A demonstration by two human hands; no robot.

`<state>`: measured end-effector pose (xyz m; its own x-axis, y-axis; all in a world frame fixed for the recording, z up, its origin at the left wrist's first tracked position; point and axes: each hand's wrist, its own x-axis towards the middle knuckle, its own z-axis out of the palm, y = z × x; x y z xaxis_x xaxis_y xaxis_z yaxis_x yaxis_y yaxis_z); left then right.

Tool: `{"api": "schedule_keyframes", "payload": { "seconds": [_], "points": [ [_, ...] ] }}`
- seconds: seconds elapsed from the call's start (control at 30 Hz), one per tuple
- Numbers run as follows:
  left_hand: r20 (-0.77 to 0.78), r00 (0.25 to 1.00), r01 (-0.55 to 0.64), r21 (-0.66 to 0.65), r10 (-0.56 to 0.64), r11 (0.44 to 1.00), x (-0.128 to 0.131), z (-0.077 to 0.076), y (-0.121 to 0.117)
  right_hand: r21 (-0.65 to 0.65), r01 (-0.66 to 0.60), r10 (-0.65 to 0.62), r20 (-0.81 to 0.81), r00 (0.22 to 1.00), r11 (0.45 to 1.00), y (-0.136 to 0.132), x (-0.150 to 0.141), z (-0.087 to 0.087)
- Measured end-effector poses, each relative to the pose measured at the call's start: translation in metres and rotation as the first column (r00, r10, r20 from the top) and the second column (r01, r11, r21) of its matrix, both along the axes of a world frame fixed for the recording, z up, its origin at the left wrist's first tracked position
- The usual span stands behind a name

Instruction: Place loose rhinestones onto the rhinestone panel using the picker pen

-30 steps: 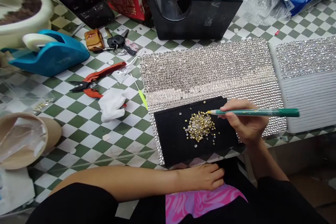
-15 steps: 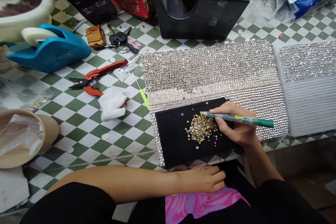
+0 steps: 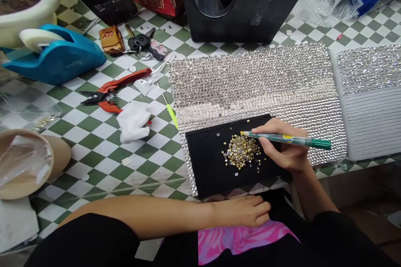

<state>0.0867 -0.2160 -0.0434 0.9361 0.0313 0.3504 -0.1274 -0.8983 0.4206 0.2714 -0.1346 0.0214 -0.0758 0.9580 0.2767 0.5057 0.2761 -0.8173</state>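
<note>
Your right hand grips a green pick-up pen, its fingers closed around the barrel and its yellow tip just above a loose pile of gold and clear rhinestones. The pile sits on a black board, with a few stray stones around it. Your left hand lies empty below the board, fingers loosely together, just above a pink swirled fabric.

The board lies on a sheet covered in rows of clear rhinestones, beside a stack of white boards. Left of the sheet are a white cloth, red-handled pruning shears, and a blue tape dispenser. A tan cup lined with clear plastic lies on its side. Farther off, a cream basin holds dark brown clumps, and a black tape dispenser stands on the checkered tile.
</note>
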Motion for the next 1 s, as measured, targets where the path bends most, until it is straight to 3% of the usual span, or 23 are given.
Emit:
{"api": "schedule_keyframes", "payload": {
  "seconds": [0.67,1.0],
  "points": [
    [0.016,1.0,0.005,-0.022,-0.004,1.0,0.0,-0.0069,-0.0052,0.013,0.058,-0.058,0.011,0.998,0.998,-0.003,-0.0021,-0.0003],
    [0.003,0.999,0.054,-0.006,-0.054,0.999,0.002,-0.0097,-0.0053,0.023,0.125,-0.12,-0.139,0.983,0.992,-0.0032,-0.0011,-0.0027]
  ]
}}
